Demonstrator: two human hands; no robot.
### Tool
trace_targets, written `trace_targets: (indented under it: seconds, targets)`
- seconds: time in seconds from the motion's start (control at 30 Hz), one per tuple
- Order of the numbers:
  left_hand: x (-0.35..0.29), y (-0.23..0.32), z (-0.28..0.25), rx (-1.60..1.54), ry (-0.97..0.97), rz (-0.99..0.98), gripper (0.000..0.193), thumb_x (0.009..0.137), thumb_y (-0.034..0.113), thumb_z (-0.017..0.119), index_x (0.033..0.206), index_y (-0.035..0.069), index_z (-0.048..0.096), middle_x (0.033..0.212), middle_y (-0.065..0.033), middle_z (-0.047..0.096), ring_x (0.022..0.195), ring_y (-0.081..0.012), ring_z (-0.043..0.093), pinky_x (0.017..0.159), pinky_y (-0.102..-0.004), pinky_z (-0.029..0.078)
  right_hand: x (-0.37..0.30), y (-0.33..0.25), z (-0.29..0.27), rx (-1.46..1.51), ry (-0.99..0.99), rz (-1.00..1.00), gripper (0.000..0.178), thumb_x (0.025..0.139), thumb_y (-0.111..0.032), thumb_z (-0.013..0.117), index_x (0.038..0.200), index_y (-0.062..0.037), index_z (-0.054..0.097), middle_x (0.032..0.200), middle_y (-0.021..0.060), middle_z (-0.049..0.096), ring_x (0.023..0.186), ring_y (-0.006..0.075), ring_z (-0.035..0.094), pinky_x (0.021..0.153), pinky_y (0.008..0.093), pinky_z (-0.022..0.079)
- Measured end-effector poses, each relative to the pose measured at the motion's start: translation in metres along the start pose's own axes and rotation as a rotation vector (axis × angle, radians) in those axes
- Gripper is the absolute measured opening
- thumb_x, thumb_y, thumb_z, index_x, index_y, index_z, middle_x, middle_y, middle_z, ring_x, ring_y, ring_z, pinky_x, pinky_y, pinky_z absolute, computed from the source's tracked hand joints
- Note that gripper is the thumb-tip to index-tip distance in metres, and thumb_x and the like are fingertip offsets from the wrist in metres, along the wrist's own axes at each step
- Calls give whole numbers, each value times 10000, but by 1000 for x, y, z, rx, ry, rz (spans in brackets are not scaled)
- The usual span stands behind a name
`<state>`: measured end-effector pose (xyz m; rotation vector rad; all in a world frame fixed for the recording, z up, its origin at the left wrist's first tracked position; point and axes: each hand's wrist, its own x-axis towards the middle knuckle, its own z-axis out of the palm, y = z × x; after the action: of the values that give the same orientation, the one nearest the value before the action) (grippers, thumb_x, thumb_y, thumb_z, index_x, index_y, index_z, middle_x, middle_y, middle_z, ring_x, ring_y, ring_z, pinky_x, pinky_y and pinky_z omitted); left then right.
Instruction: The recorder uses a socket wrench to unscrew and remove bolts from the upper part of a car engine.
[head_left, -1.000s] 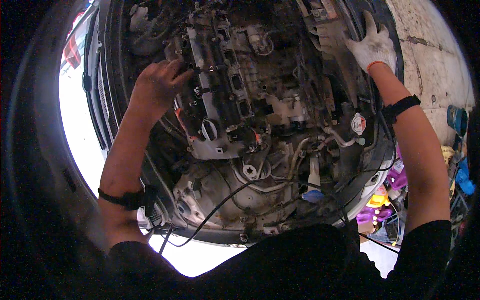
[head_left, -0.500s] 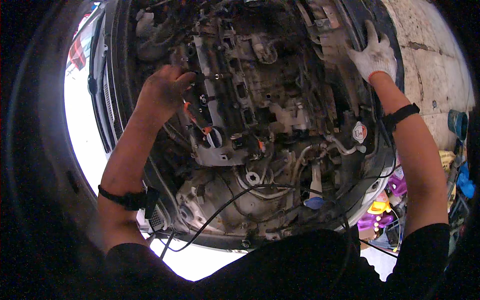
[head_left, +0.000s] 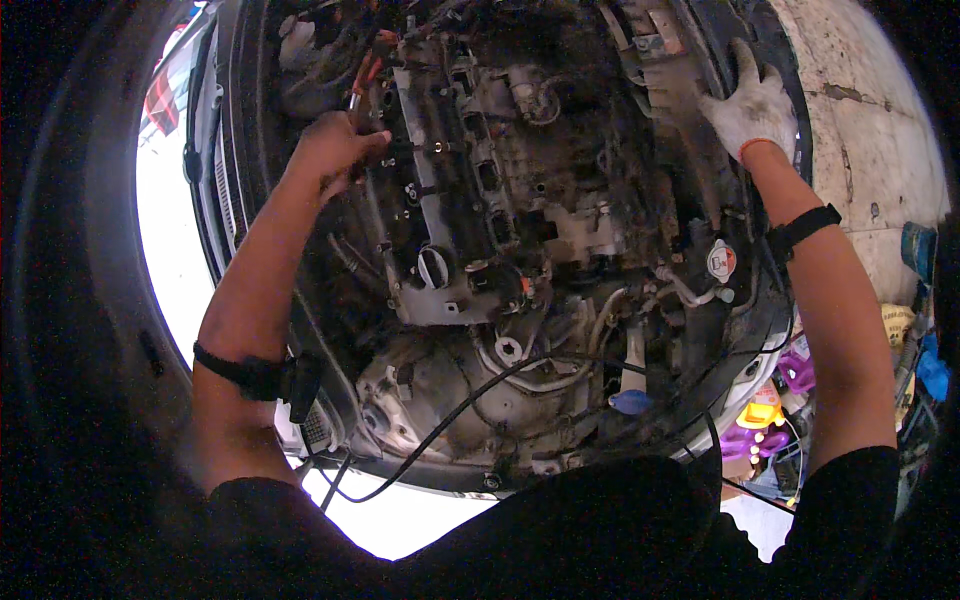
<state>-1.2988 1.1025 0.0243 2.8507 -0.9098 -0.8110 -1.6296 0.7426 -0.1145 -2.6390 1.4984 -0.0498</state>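
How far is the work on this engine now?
Done: the engine top lies uncovered. In hand: the bare left hand grips its left edge, while the gloved right hand rests on the bay's right side. Left: hoses and a black cable lie loose in front.

Stained pale concrete floor (head_left: pixel 870 150) at right, bright, perhaps outdoor, daylight at left.

Grimy engine valve cover (head_left: pixel 440 200) — dark, oil-stained, bolted atop the engine, round filler cap (head_left: pixel 432 266) seated.
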Motion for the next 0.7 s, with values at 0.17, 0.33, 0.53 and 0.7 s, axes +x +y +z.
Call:
trace_targets:
  seconds: [0.17, 0.33, 0.53, 0.7]
  targets:
    - [12, 0, -6, -413, -207, -241, 341, 910, 323, 798, 1031, 11, 733, 788, -79, 711, 688, -166, 672, 538, -386, 512, 0, 3, 1, 15, -34, 11, 984, 799, -692, 709, 1614, -270, 354, 1540, 242, 464, 1337, 444, 557, 1091, 541, 486]
    - [-12, 14, 0, 65, 65, 62, 374, 958, 361, 726, 1056, 1, 704, 919, -196, 742, 827, -340, 727, 719, -454, 556, 3, 1, -1, 23, -61, 16, 1001, 789, -690, 715, 1619, -269, 346, 1558, 243, 450, 1354, 449, 545, 1100, 551, 477]
    - [-60, 30, -8, 407, 330, 67, 490, 990, 469, 640, 1193, 28, 699, 1059, -244, 732, 1043, -446, 691, 912, -511, 529, 2, -2, -2, -17, -95, 32, 991, 804, -705, 671, 1639, -342, 278, 1634, 228, 358, 1397, 437, 509, 1136, 519, 453]
    - [-122, 33, -33, 187, 449, 15, 529, 996, 489, 627, 1273, 40, 669, 1109, -259, 722, 1084, -413, 690, 944, -476, 522, 3, -4, -3, -24, -139, 39, 1024, 789, -706, 678, 1647, -340, 258, 1629, 238, 358, 1401, 448, 498, 1137, 529, 448]
